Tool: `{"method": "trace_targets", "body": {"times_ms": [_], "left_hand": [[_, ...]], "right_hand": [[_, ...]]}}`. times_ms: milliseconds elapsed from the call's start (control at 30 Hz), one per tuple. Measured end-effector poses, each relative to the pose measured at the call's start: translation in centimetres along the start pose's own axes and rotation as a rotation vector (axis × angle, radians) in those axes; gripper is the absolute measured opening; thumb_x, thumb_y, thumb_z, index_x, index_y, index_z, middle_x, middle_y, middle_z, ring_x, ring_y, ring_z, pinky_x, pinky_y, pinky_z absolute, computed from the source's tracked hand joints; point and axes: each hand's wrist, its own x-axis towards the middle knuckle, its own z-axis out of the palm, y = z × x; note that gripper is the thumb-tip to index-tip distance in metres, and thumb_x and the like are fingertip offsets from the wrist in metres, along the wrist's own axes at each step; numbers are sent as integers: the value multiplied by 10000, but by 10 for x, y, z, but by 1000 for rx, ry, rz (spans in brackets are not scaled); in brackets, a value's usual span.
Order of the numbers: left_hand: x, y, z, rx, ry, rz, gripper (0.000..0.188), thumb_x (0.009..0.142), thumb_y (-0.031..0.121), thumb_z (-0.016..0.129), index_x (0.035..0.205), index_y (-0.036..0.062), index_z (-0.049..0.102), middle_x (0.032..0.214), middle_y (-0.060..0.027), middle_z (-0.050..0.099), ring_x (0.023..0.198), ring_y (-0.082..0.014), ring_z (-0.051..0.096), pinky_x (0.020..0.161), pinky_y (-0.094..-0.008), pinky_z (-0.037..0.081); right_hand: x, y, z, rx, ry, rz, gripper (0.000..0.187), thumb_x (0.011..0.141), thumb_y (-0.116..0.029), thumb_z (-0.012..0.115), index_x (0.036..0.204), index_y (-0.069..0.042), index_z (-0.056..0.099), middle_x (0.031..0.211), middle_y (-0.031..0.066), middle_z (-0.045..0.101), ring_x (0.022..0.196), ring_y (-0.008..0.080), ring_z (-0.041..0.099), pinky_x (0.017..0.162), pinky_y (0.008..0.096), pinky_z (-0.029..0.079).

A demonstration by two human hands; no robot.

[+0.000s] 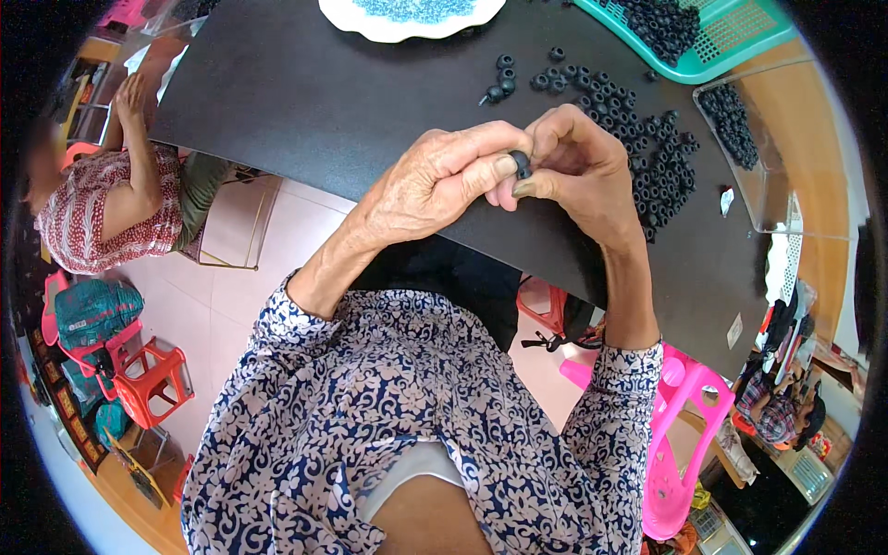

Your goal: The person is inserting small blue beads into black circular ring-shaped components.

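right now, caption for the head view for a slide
Both hands pinch a small black ring above a black table scattered with rings.

My worktop is black, the small rubber rings black too; the basket is teal, my sleeves navy with white scrolls, the stool pink.
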Motion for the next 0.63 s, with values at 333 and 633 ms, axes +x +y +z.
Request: {"method": "trace_targets", "body": {"times_ms": [333, 633], "left_hand": [[2, 5, 2, 117, 5, 1, 199, 969, 145, 468, 1100, 36, 572, 721, -78, 637, 675, -177, 640, 631, -305, 510], [3, -6, -5, -194, 65, -134, 206, 1011, 213, 451, 1046, 63, 589, 794, -63, 645, 750, -135, 619, 713, -262, 497]], "right_hand": [[3, 4, -2, 25, 16, 20, 211, 786, 63, 713, 853, -18, 530, 789, 20, 609, 736, 91, 636, 656, 208, 510], [11, -3, 7, 1, 75, 48, 308, 752, 61, 754, 950, -29, 536, 910, 15, 546, 824, 82, 577, 714, 217, 491]]}}
